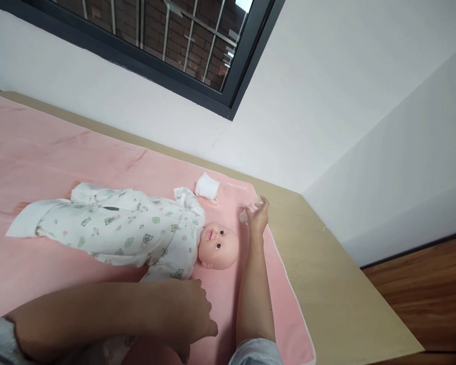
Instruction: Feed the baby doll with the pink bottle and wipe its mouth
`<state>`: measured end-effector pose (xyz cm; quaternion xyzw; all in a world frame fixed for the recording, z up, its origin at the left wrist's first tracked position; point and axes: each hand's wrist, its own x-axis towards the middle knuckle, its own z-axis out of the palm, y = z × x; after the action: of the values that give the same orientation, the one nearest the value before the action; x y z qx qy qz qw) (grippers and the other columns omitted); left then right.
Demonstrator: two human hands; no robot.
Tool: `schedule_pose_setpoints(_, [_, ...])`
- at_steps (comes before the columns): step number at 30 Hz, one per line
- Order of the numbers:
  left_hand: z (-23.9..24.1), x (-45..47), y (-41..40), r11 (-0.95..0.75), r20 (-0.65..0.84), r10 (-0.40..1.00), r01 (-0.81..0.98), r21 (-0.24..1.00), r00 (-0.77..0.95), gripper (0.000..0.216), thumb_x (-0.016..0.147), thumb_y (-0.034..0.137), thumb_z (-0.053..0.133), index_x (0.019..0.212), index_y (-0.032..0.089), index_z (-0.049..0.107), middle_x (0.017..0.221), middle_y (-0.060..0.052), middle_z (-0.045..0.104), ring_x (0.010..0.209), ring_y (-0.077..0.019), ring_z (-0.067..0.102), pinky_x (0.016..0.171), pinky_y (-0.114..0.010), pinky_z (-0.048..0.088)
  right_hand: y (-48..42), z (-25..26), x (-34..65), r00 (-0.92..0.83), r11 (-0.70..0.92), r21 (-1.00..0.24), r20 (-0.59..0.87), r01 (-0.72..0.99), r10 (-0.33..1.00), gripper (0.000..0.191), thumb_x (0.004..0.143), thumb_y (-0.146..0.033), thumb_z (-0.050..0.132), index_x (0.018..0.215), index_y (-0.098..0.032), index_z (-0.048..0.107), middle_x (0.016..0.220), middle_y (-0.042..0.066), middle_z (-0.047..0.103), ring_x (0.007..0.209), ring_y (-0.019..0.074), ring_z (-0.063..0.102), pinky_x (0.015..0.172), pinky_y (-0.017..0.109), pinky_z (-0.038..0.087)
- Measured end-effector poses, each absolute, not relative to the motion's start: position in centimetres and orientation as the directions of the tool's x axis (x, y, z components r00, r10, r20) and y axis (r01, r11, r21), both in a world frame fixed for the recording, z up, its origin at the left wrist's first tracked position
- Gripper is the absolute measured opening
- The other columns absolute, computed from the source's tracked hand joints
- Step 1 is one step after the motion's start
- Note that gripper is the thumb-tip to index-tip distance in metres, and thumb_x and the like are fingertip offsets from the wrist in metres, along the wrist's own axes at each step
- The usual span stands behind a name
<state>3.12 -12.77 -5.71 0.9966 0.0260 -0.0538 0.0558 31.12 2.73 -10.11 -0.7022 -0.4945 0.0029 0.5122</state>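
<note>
A baby doll (218, 247) lies face up on a pink mat (110, 147), its head to the right. It wears a white printed outfit (137, 223). Beyond the doll's head, my right hand (259, 218) is closed round a small clear bottle (255, 203), which is tilted near the mat's right edge. My left hand (186, 314) hovers in front of the doll's shoulder, fingers loosely bent and thumb apart, with nothing seen in it. Its palm is hidden, and my left forearm covers the doll's nearer arm in part.
A folded white cloth or pad (207, 186) lies by the doll's far arm. The mat covers a light wooden tabletop (307, 243), whose bare right end shows. Behind it rises a white wall (289, 116) with a dark-framed window (228, 101). Brown wood panelling (433, 294) stands at right.
</note>
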Motion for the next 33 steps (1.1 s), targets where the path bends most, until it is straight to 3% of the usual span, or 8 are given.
schedule_pose_setpoints(4, [-4.9, 3.3, -12.8, -0.992, -0.224, 0.052, 0.076, 0.101, 0.973, 0.044, 0.07, 0.043, 0.082, 0.108, 0.027, 0.067, 0.089, -0.004, 0.075, 0.069, -0.0233, 0.066, 0.062, -0.033, 0.042, 2.6, -9.9, 31.0, 0.517, -0.008, -0.727, 0.48, 0.687, 0.708, 0.069, 0.068, -0.033, 0.06, 0.134, -0.029, 0.043, 0.122, 0.007, 0.06, 0.108, 0.0232, 0.059, 0.094, 0.038, 0.045])
schedule_pose_setpoints(8, [-5.1, 3.3, -12.9, -0.991, -0.159, 0.059, 0.077, 0.107, 0.986, 0.045, 0.066, 0.042, 0.085, 0.105, 0.027, 0.069, 0.083, -0.004, 0.074, 0.067, -0.023, 0.065, 0.063, -0.033, 0.043, 2.4, -9.7, 30.8, 0.521, -0.021, -0.728, 0.47, 0.685, 0.713, 0.068, 0.068, -0.032, 0.059, 0.134, -0.03, 0.043, 0.124, 0.006, 0.059, 0.109, 0.0222, 0.058, 0.091, 0.036, 0.047])
schedule_pose_setpoints(17, [-5.0, 3.2, -12.9, -0.993, -0.179, 0.055, 0.073, 0.095, 0.982, 0.041, 0.07, 0.043, 0.082, 0.105, 0.026, 0.068, 0.086, -0.003, 0.074, 0.068, -0.024, 0.066, 0.062, -0.033, 0.044, 2.4, -10.0, 30.7, 0.503, -0.016, -0.703, 0.493, 0.711, 0.71, 0.067, 0.069, -0.032, 0.057, 0.135, -0.031, 0.043, 0.132, 0.006, 0.054, 0.113, 0.023, 0.056, 0.088, 0.036, 0.048])
schedule_pose_setpoints(22, [-5.2, 2.9, -12.8, -0.992, -0.133, 0.042, 0.057, 0.112, 0.99, 0.04, 0.07, 0.044, 0.081, 0.103, 0.025, 0.068, 0.085, -0.004, 0.074, 0.067, -0.0239, 0.065, 0.061, -0.033, 0.042, 2.3, -9.5, 31.2, 0.484, 0.026, -0.759, 0.441, 0.65, 0.756, 0.078, 0.064, -0.034, 0.064, 0.138, -0.033, 0.041, 0.132, 0.008, 0.052, 0.11, 0.0252, 0.056, 0.083, 0.039, 0.052])
schedule_pose_setpoints(25, [-5.1, 2.7, -12.7, -0.991, -0.122, 0.043, 0.058, 0.123, 0.992, 0.038, 0.071, 0.042, 0.08, 0.103, 0.024, 0.068, 0.085, -0.004, 0.074, 0.067, -0.0238, 0.064, 0.062, -0.033, 0.041, 1.9, -8.8, 32.1, 0.401, 0.078, -0.788, 0.393, 0.611, 0.828, 0.088, 0.061, -0.034, 0.07, 0.142, -0.028, 0.038, 0.131, 0.011, 0.054, 0.11, 0.0243, 0.057, 0.092, 0.042, 0.05])
schedule_pose_setpoints(28, [-4.6, 2.6, -12.8, -0.99, -0.178, 0.049, 0.071, 0.12, 0.983, 0.041, 0.074, 0.042, 0.078, 0.108, 0.025, 0.066, 0.091, -0.005, 0.074, 0.073, -0.0244, 0.066, 0.066, -0.034, 0.043, 1.4, -8.3, 33.1, 0.315, 0.144, -0.792, 0.393, 0.593, 0.864, 0.088, 0.062, -0.033, 0.07, 0.144, -0.024, 0.038, 0.142, 0.012, 0.048, 0.123, 0.0242, 0.052, 0.106, 0.042, 0.042])
schedule_pose_setpoints(33, [-4.6, 2.7, -12.9, -0.993, -0.21, 0.059, 0.08, 0.092, 0.976, 0.038, 0.075, 0.043, 0.078, 0.107, 0.025, 0.066, 0.091, -0.004, 0.073, 0.074, -0.024, 0.066, 0.068, -0.034, 0.044, 1.1, -8.2, 33.9, 0.33, 0.167, -0.818, 0.397, 0.55, 0.857, 0.093, 0.062, -0.028, 0.07, 0.148, -0.025, 0.034, 0.139, 0.011, 0.053, 0.125, 0.0245, 0.053, 0.107, 0.043, 0.042])
